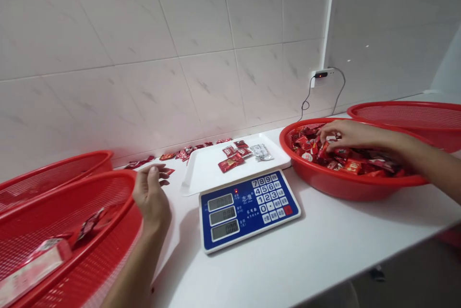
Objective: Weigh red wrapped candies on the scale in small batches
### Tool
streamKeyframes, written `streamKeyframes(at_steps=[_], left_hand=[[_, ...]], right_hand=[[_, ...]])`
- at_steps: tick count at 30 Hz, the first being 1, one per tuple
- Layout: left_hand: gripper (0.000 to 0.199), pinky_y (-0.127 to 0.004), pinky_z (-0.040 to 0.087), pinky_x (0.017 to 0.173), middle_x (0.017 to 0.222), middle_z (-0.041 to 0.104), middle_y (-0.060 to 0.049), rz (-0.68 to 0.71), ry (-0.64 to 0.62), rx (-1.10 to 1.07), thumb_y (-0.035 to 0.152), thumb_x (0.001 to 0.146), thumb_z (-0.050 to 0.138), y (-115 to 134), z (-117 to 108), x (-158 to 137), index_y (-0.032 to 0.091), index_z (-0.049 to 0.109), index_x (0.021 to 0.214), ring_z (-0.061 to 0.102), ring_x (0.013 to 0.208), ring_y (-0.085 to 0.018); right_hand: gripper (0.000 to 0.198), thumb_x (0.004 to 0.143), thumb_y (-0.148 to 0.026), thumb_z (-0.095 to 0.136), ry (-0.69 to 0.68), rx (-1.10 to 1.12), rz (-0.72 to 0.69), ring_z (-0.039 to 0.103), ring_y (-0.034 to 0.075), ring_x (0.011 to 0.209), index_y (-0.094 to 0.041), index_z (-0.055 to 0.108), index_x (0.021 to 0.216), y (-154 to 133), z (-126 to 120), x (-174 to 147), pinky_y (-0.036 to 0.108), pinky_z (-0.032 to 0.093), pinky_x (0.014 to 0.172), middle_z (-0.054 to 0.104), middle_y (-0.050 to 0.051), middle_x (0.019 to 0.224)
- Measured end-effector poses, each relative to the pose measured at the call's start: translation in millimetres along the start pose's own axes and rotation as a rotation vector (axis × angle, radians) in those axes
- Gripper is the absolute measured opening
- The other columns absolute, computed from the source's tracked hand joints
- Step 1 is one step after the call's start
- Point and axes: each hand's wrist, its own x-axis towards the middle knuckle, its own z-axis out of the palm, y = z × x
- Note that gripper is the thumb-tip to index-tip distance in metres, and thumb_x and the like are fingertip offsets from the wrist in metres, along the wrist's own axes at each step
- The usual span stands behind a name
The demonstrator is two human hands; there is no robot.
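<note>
Head view: has the right hand (338,132) inside the right-hand red basket (324,180), fingers bent down among small red packets (351,166), thumb slightly apart from the forefinger. Cannot tell from here whether pinching one, with the fingertips partly lost in the heap. Holds the left hand (153,197) just beside the rim of the left-hand red basket (126,183), above the tabletop (324,231), fingers half curled and loose, with nothing plainly in hold. Shows more red packets lying on the white tray (201,168) of the scale (248,221), just beside a silvery packet (261,152), and others strewn along the foot of the tiled wall (201,82).

Judging by the crinkled, glossy wrappers, expect little weight, a thin crisp skin and perhaps a firmer filling. Likely slides easily against neighbouring wrappers; could well come up two at a time. Best taken between thumb and forefinger, by a flat end or across the narrow middle. Calls for a light squeeze only, in case of a brittle filling or a weak seam. For those flat on the tray, lift at a raised corner rather than press down, to avoid loading the scale.
</note>
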Motion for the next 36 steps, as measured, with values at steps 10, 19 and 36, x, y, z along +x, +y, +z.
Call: streamKeyframes(at_steps=[10,19,36], left_hand=[[0.011,-0.024,0.041,0.056,0.072,0.060,-0.002,-0.034,-0.040,-0.062,0.029,0.079,0.057,-1,-2,-3,0.019,0.060,0.078,0.054,0.064,-0.013],[0.015,-0.023,0.043,0.057,0.075,0.060,-0.001,-0.033,-0.090,-0.060,0.033,0.081,0.056,-5,-2,-7,0.020,0.062,0.080,0.056,0.066,-0.013],[0.012,-0.021,0.041,0.052,0.070,0.057,0.000,-0.052,-0.054,-0.036,0.031,0.079,0.055,-13,3,-12,0.020,0.059,0.077,0.054,0.063,-0.013]], right_hand=[[0.032,0.078,-0.029,0.058,-0.067,0.038,-0.020,0.066,0.021,0.079,-0.018,0.070,0.105,-92,-11,52,0.029,0.048,0.065,0.073,0.008,0.092],[0.030,0.071,-0.012,0.056,-0.056,-0.235,0.055,0.070,0.028,0.089,-0.022,0.078,0.088,-50,-10,56,0.040,0.052,0.078,0.076,0.007,0.089],[0.038,0.077,0.005,0.046,0.781,0.650,0.092,0.065,0.016,0.077,-0.014,0.075,0.093,-65,42,83,0.030,0.052,0.072,0.074,0.006,0.083]])
